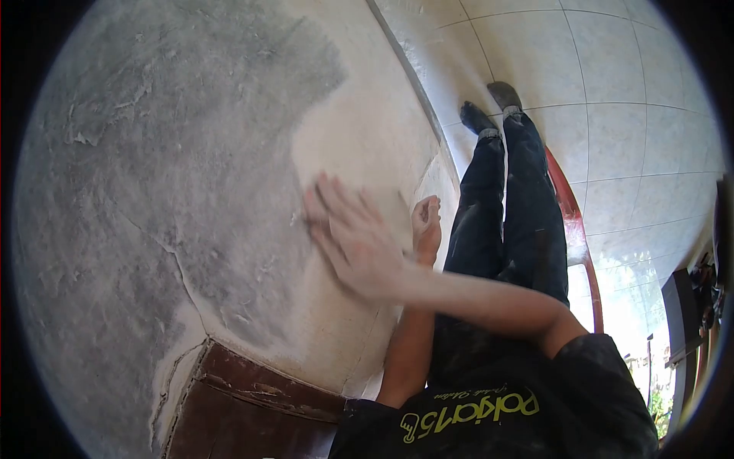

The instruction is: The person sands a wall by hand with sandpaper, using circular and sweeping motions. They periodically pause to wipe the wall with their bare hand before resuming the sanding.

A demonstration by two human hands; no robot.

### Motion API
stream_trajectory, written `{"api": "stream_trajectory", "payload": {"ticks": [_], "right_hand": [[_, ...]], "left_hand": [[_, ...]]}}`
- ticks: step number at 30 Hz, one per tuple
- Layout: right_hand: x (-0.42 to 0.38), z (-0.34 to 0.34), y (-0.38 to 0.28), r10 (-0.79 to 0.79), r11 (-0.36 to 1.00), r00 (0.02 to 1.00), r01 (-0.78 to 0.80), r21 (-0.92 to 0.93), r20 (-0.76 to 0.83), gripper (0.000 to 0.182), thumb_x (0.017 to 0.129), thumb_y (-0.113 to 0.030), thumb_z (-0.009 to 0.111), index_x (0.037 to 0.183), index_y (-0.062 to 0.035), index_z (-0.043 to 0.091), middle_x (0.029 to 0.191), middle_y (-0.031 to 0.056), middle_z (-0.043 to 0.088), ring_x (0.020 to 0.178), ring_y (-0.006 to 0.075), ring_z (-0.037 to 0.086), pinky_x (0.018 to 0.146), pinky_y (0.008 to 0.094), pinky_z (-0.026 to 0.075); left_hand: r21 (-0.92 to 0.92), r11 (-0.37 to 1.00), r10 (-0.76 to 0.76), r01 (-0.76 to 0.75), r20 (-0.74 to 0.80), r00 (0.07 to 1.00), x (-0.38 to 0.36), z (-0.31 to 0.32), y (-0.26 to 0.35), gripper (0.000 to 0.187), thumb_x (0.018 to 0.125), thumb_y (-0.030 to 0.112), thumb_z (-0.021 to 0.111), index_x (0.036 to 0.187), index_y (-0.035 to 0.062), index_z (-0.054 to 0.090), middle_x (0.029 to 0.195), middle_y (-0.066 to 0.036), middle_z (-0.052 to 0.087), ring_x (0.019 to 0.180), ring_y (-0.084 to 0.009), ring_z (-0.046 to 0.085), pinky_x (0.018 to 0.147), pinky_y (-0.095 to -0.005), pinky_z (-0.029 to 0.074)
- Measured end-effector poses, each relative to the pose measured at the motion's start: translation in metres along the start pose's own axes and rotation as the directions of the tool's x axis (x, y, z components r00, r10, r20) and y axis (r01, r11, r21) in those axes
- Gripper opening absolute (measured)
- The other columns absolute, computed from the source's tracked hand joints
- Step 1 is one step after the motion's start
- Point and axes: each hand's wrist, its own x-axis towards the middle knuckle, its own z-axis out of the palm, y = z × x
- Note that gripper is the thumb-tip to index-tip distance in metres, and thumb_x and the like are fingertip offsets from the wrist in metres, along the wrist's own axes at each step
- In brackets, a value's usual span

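Note:
My right hand (348, 237) lies flat against a wall (191, 153), fingers spread and blurred by motion. It rests where grey rough plaster meets a smooth white patch (359, 138). A thin dark edge shows under the fingertips; I cannot tell whether anything is under the palm. My right arm crosses over from the right. My left hand (427, 226) is just right of it, fingers curled together against the wall's corner edge, with nothing visible in it.
Below are my dark trousers (505, 214) and shoes on a pale tiled floor (627, 115). A red curved frame (575, 229) runs beside my legs. Brown glossy tiles (245, 398) cover the wall at lower left. Cracks run through the plaster.

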Motion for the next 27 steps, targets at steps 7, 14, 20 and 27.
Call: {"api": "stream_trajectory", "payload": {"ticks": [7,14,20,27], "right_hand": [[-0.017,0.003,-0.013,0.068,0.992,0.997,-0.064,0.109,-0.028,0.048,0.099,-0.027,0.041,0.14,-0.0033,0.038,0.149,0.0208,0.03,0.137,0.0348,0.032,0.111,0.0511,0.023],[0.028,0.002,0.011,0.096,0.995,0.994,-0.094,0.044,-0.059,0.049,0.099,-0.023,0.043,0.142,-0.0024,0.036,0.15,0.0214,0.028,0.14,0.034,0.029,0.111,0.0506,0.023],[-0.027,-0.005,-0.01,0.032,0.999,0.998,-0.033,0.016,0.05,0.047,0.099,-0.024,0.041,0.141,-0.002,0.038,0.151,0.0205,0.027,0.139,0.0333,0.029,0.112,0.049,0.022],[0.041,0.003,0.024,0.117,0.988,0.991,-0.123,-0.095,-0.069,0.048,0.099,-0.022,0.043,0.142,-0.0015,0.035,0.15,0.0213,0.029,0.14,0.0324,0.029,0.111,0.0491,0.026]], "left_hand": [[0.011,1.0,-0.014,0.013,0.043,0.999,0.005,0.006,-0.001,0.034,0.096,0.029,0.056,0.113,-0.0008,0.059,0.105,-0.008,0.064,0.097,-0.0153,0.059,0.081,-0.0273,0.048],[-0.016,1.0,-0.019,0.019,0.02,1.0,0.01,0.01,-0.005,0.034,0.097,0.029,0.055,0.114,-0.0006,0.058,0.106,-0.008,0.064,0.098,-0.0151,0.059,0.08,-0.0276,0.048],[0.018,1.0,-0.023,0.022,0.061,0.998,0.008,0.008,-0.004,0.035,0.097,0.029,0.055,0.115,-0.0005,0.058,0.106,-0.009,0.065,0.097,-0.0158,0.06,0.08,-0.0283,0.048],[0.028,0.999,-0.03,0.029,0.023,0.999,0.013,0.01,-0.006,0.036,0.098,0.03,0.053,0.116,0.0,0.058,0.11,-0.012,0.065,0.103,-0.0198,0.061,0.085,-0.0331,0.051]]}}
